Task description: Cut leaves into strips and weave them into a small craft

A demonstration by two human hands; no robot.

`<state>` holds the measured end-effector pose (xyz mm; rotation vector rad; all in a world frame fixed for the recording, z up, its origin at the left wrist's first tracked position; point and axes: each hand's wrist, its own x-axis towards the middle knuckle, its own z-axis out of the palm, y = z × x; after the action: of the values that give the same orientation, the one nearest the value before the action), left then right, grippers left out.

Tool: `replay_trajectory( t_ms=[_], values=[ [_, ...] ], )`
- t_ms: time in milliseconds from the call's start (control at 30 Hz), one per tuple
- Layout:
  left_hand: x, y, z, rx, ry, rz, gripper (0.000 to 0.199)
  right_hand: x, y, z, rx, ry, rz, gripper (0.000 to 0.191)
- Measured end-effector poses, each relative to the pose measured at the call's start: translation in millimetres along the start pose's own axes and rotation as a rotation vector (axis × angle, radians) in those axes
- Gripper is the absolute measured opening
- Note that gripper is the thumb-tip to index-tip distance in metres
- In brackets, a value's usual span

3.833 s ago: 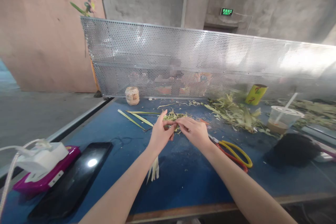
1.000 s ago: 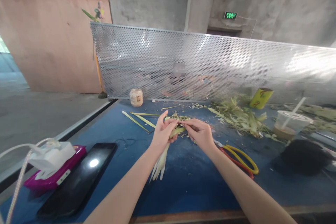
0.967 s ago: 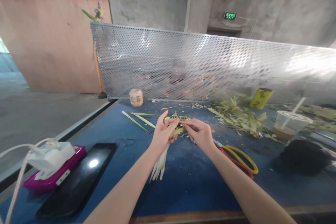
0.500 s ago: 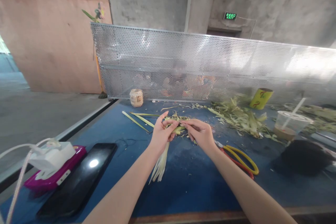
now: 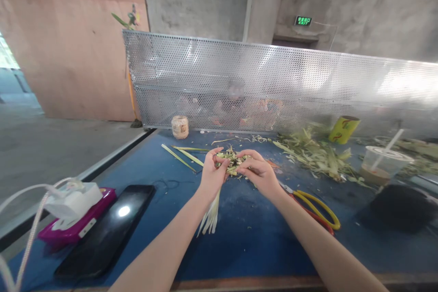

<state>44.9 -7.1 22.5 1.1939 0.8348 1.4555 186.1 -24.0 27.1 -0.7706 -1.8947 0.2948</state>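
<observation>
My left hand (image 5: 214, 172) is closed around a bundle of pale plant strips (image 5: 211, 219), whose loose ends hang below the palm toward the table's front. Just to the right, my right hand (image 5: 259, 172) has its fingers curled with the tips near the pile of green plant scraps (image 5: 233, 160); whether anything small is between them is too small to tell. A small gap separates the two hands. Red and yellow handled scissors (image 5: 316, 210) lie beside my right forearm.
A phone (image 5: 106, 230) and a magenta power strip (image 5: 78, 228) lie at the left. Long leaves (image 5: 179, 157) and a jar (image 5: 179, 127) stand behind them. Dry husks (image 5: 316, 155), a yellow tube (image 5: 344, 129), a plastic cup (image 5: 385, 164) and a dark object (image 5: 402, 207) are at the right.
My hands have moved apart, the right fingers leaving the left fingertips and spreading slightly. The whole view has shifted a little to the right in the frame.
</observation>
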Motion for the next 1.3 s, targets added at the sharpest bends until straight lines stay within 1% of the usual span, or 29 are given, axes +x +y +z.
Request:
replay_trajectory(
  t_ms=[100, 267, 367, 533, 600, 700, 800, 867, 933, 1033, 1133, 1200, 1300],
  values=[
    [1, -2, -2.8, 0.126, 0.037, 0.076, 0.034, -1, 0, 1, -0.071, -0.022, -0.021, 0.012],
    [1, -9, -8.9, 0.368, 0.055, 0.33, 0.014, -1, 1, 2, -0.095, -0.042, -0.055, 0.015],
    [1, -11, -9.1, 0.481, 0.059, 0.415, 0.009, -1, 0, 3, -0.175, -0.062, -0.032, 0.017],
    [0, -10, -6.4, 0.61, 0.067, 0.428, 0.013, -3, -5, 7, -0.328, -0.026, 0.104, 0.017],
    [0, -10, -5.4, 0.629, 0.068, 0.419, 0.013, -4, -8, 6, -0.352, -0.02, 0.126, 0.018],
    [1, -12, -5.7, 0.645, 0.051, 0.387, 0.014, -3, -9, 4, -0.343, -0.042, 0.111, 0.02],
    [4, -15, -9.0, 0.624, 0.045, 0.374, 0.016, -2, -8, 4, -0.259, -0.061, 0.089, 0.019],
    [8, -17, -12.1, 0.591, 0.049, 0.385, 0.015, -1, -5, 5, -0.164, -0.068, 0.105, 0.016],
    [10, -18, -14.1, 0.569, 0.044, 0.374, 0.016, 0, -2, 6, -0.076, -0.065, 0.161, 0.013],
    [9, -16, -13.4, 0.512, 0.006, 0.296, 0.018, 2, 1, 5, -0.008, 0.003, 0.261, 0.011],
    [6, -13, -10.2, 0.434, -0.06, 0.244, 0.018, 4, 1, 1, 0.079, 0.044, 0.297, 0.013],
    [5, -12, -8.8, 0.439, -0.083, 0.254, 0.018, 5, 1, 0, 0.166, 0.023, 0.334, 0.013],
    [4, -12, -8.7, 0.498, -0.071, 0.311, 0.019, 6, 3, 1, 0.224, -0.001, 0.407, 0.014]
  ],
)
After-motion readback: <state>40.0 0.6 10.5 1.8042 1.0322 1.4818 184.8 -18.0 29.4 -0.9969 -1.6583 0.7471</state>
